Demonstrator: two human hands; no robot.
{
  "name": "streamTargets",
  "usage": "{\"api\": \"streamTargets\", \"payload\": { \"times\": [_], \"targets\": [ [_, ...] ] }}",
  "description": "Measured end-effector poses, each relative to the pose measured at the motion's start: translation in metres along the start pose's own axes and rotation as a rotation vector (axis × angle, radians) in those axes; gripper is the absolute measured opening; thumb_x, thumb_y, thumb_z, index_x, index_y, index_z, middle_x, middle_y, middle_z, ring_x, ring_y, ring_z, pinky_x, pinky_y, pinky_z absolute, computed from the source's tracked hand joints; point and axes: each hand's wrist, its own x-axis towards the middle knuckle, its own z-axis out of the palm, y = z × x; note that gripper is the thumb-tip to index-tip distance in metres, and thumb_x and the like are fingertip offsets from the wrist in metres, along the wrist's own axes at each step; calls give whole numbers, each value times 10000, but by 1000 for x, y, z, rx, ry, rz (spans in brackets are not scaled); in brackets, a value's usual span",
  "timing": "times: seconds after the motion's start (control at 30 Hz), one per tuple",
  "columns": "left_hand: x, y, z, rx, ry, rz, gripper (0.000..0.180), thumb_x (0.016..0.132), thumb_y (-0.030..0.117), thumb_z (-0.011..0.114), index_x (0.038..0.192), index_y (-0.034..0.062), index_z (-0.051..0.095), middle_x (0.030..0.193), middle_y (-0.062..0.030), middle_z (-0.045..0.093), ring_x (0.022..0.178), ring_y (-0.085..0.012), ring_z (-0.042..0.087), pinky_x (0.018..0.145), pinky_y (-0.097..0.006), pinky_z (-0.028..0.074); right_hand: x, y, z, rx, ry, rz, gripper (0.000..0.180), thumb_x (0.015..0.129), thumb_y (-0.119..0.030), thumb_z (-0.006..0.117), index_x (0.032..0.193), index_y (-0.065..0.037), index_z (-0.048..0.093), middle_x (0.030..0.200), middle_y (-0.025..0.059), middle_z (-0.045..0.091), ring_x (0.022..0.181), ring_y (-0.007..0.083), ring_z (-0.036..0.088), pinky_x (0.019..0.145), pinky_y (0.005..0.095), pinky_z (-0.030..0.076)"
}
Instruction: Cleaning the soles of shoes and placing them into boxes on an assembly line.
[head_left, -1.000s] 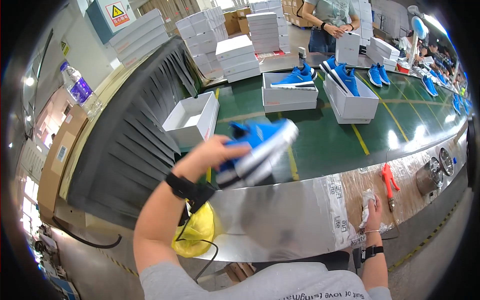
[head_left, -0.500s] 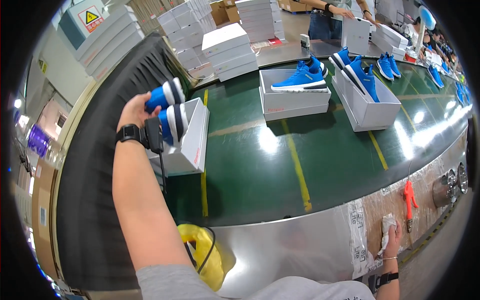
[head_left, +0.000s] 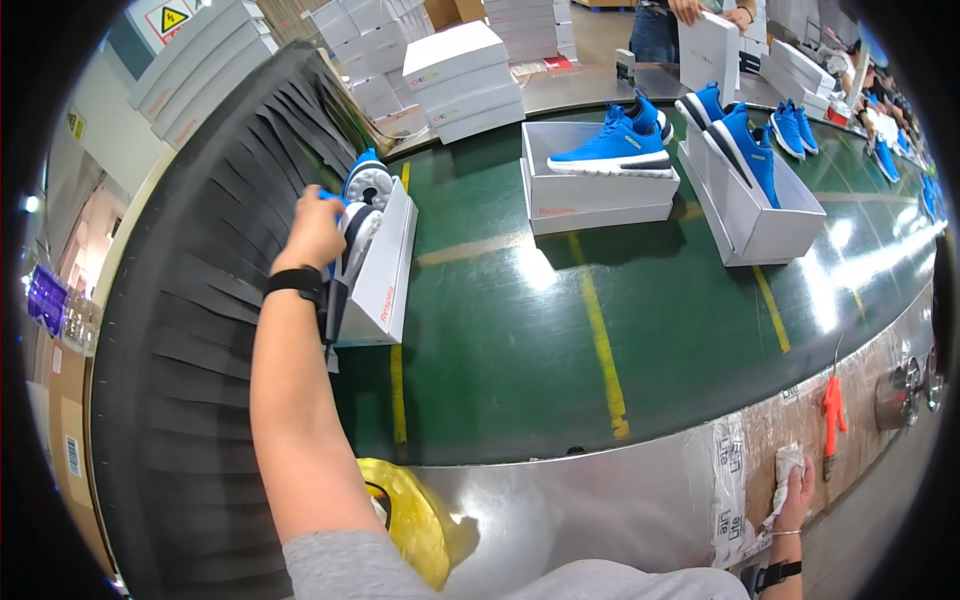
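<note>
At the left, my left hand is closed on a blue sneaker with a white sole, its fingers partly hidden behind the shoe. A second blue sneaker lies just beyond it, sole showing. Both shoes rest tilted in an open white shoebox on the green conveyor belt. Down at the lower right, my right hand holds a crumpled white cloth against the bench edge.
Two more open shoeboxes on the green belt bear blue sneakers. An orange air gun and metal cups lie right; a yellow bag sits near. Closed boxes stand behind. Another person's hands hold a box.
My left hand has moved right and turned, bringing the sneaker down into the shoebox beside the other shoe. My right hand stays on the cloth. The whole view has shifted slightly.
</note>
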Motion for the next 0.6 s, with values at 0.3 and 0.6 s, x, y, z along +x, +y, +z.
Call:
{"api": "streamTargets", "payload": {
  "times": [0.3,0.6],
  "targets": [
    [-1,66,27,113,144,154,180,705,50,616,884,40,617,955,-149,559,969,-310,537,811,-378,461,1,1,4,-21,20,-51,321,915,-134,503,1209,-8,485,1141,67,534,1048,149,496,926,287,379],
    [43,199,97,-1317,-424,-470,838,765,588,610,1315,-1,378,1319,-186,425,1220,-347,388,968,-492,356,-4,-1,13,19,76,-48,301,900,-130,524,1175,-10,503,1117,67,549,1037,149,499,922,283,375]
  ]
}}
